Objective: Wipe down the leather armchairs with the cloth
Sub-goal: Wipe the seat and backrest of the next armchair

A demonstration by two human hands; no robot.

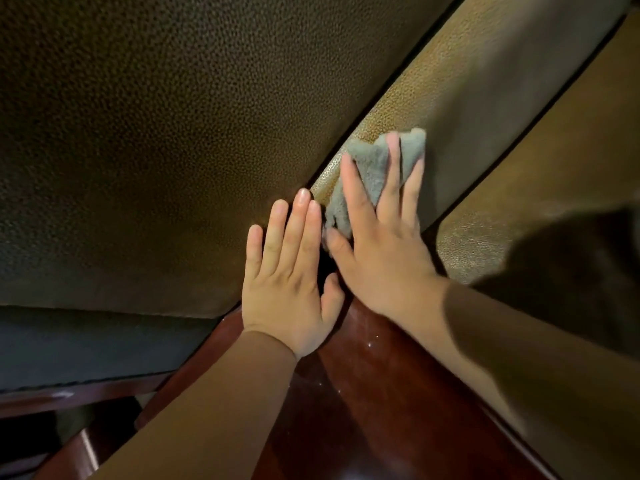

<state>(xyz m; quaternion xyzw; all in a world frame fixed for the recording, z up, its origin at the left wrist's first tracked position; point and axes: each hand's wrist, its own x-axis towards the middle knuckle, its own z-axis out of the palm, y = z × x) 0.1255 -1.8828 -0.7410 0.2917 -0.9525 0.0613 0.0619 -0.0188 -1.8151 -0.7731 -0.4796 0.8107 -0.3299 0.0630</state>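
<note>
A person's right hand (379, 237) presses a grey cloth (372, 174) flat against a tan, pebbled leather panel (460, 84) of an armchair, the fingers straight and spread over the fabric, the thumb at the cloth's near edge; the grip is spread, not pinching. The cloth lies crumpled under the fingers, just right of the dark seam where the tan panel meets a broad, darker leather cushion (138, 133) that fills the left and far part of the scene. The left hand (287, 271) lies flat on that darker cushion beside the seam, fingers straight and close together, holding nothing, its thumb near the right wrist. Both forearms reach in over a glossy reddish wooden arm (374, 393) of the chair at near centre.
</note>
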